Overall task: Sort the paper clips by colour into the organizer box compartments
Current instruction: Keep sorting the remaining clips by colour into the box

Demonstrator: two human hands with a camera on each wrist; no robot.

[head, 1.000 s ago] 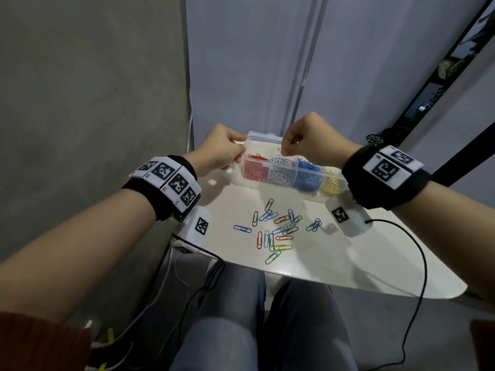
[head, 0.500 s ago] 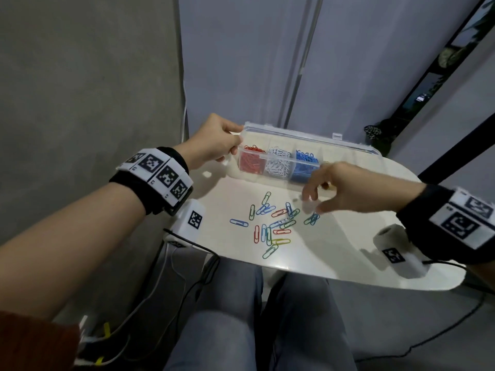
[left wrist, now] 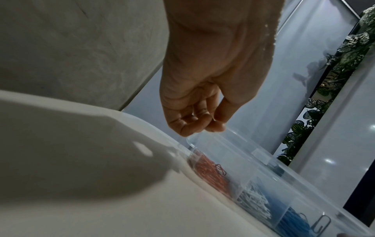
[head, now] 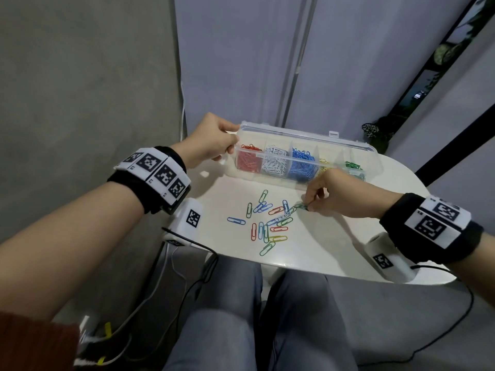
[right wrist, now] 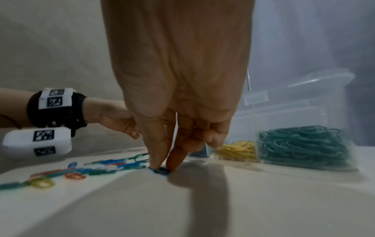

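The left hand (head: 211,141) grips the left end of the clear box (head: 308,137) at 12 o'clock on the white table (head: 334,247); its lid stands open. The right hand (head: 330,192) pinches a clip (head: 301,206) with thumb and forefinger at 3 o'clock of the loose clips (head: 267,223), which lie at 6 o'clock from the box.
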